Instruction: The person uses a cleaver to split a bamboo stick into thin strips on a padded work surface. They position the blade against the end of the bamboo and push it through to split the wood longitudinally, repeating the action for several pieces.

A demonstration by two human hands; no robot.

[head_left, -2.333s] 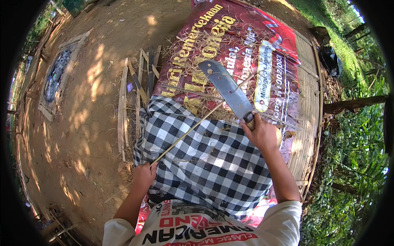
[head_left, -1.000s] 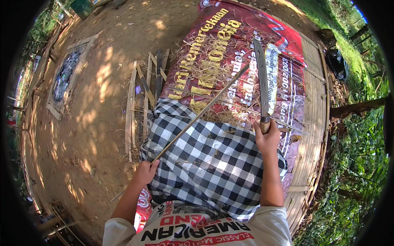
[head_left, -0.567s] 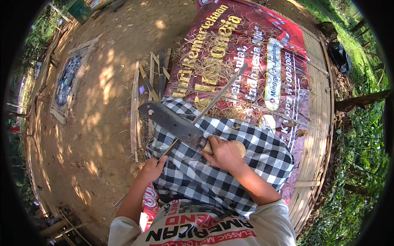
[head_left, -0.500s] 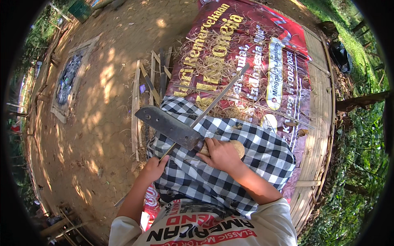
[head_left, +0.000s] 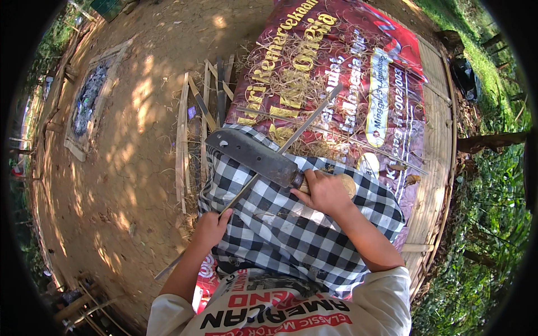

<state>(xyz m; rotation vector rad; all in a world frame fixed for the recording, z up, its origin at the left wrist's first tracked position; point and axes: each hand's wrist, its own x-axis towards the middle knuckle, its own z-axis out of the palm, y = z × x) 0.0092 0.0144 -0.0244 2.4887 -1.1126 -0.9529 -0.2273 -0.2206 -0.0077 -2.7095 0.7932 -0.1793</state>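
My right hand (head_left: 327,192) is closed round the wooden handle of a broad dark machete (head_left: 255,158). Its blade points up and to the left and lies across a long thin strip of wood or bamboo (head_left: 308,123). Closed on the strip's lower part is my left hand (head_left: 211,228); the strip's tail runs on past the wrist to the lower left. The blade hides the middle of the strip. Beneath both, a black-and-white checked cloth (head_left: 358,207) covers my lap.
Curly shavings (head_left: 300,75) litter a dark red printed banner (head_left: 386,89) spread over a bamboo platform (head_left: 434,134). Several wooden slats (head_left: 182,140) stand at the left beside the cloth. On the dirt ground (head_left: 145,151) lies a framed ash pit (head_left: 92,98). Greenery borders the right.
My right hand and the machete have moved to the right and slightly up along the strip. My left hand stays almost where it was, still gripping the strip.
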